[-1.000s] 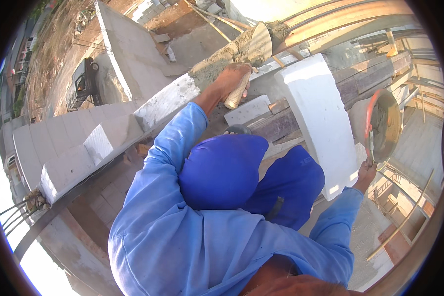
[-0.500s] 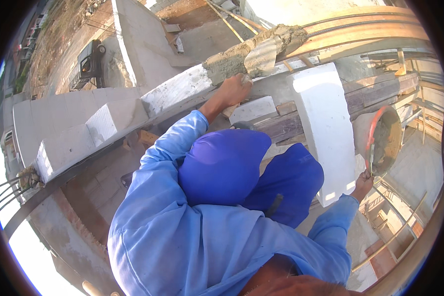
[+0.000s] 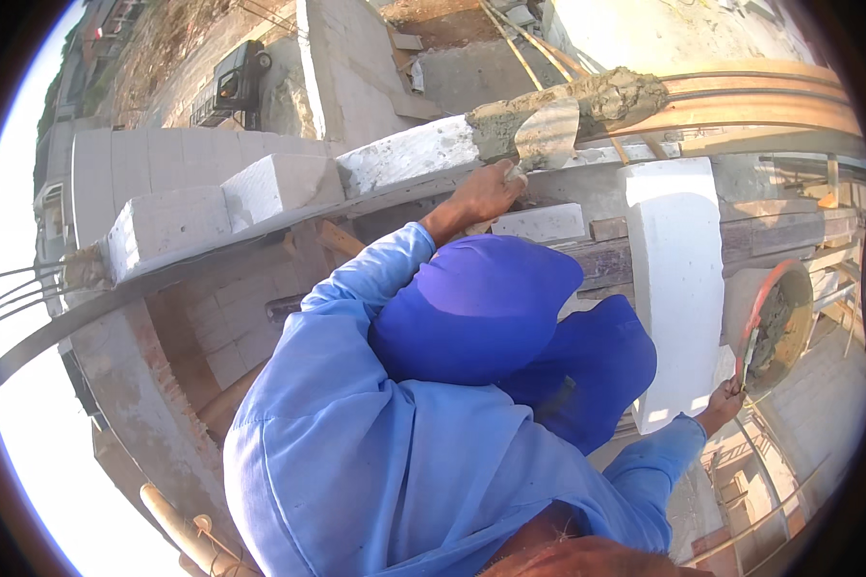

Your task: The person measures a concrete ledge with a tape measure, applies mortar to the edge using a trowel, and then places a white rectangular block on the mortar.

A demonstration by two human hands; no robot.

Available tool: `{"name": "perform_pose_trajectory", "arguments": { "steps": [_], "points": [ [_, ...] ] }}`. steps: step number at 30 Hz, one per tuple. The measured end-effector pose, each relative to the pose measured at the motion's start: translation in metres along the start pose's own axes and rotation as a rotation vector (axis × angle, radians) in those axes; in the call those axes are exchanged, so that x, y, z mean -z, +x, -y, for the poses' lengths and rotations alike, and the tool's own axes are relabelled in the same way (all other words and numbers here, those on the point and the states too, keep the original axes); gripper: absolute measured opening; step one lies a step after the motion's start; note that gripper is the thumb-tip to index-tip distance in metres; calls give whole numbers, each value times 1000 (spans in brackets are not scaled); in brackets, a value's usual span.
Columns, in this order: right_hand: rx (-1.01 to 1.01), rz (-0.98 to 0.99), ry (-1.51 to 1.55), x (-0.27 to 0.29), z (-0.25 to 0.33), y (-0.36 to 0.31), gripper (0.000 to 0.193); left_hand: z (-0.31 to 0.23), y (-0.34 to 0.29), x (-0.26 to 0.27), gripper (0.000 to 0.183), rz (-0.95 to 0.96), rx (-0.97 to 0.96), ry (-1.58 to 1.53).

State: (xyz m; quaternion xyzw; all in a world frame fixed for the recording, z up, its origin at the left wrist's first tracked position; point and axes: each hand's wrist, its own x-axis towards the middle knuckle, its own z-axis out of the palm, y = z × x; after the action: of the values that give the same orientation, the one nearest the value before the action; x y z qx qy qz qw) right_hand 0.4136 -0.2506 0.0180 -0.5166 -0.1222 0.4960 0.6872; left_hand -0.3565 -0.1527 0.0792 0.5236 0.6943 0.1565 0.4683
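Note:
My left hand (image 3: 486, 190) is closed at the lower corner of a pale flat plate (image 3: 548, 135) with a rounded edge, which leans against wet grey mortar (image 3: 601, 104) on top of the wall. At the right, my right hand (image 3: 725, 402) grips a thin pale handle (image 3: 750, 352) at the red rim of a bucket (image 3: 768, 287). Grey mortar (image 3: 777, 322) lies inside the bucket; whatever the handle belongs to is hidden or too small to tell. A long white block (image 3: 676, 279) stands between my blue-trousered knees and the bucket.
White blocks (image 3: 284, 188) line the wall leftward, with bare rebar (image 3: 29, 288) at its end. Wooden boards (image 3: 760, 101) continue the wall to the right. Dark planks (image 3: 770, 236) lie beyond the long block. A dark vehicle (image 3: 236, 85) is parked far below.
The whole view has shifted, so the wall, plate, block and bucket appear farther right and lower. Both hands keep their holds; the plate stays against the mortar.

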Motion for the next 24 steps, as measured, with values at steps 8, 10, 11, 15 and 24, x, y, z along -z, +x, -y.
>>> {"name": "perform_pose_trajectory", "arguments": {
  "steps": [8,10,11,15,24],
  "points": [
    [83,-288,-116,-3,-19,13,35,-1,36,-35,47,-54,-175,113],
    [93,-381,-112,-32,-26,-4,35,5,30,-31,46,-73,-144,204],
    [108,-397,-113,-40,-26,-8,35,5,24,-28,47,-80,-117,233],
    [140,-418,-132,-58,-33,-22,34,-2,19,-10,51,-65,-26,424],
    [168,-442,3,-111,-33,-37,21,-233,66,-41,39,-51,-1111,618]
  ]
}}
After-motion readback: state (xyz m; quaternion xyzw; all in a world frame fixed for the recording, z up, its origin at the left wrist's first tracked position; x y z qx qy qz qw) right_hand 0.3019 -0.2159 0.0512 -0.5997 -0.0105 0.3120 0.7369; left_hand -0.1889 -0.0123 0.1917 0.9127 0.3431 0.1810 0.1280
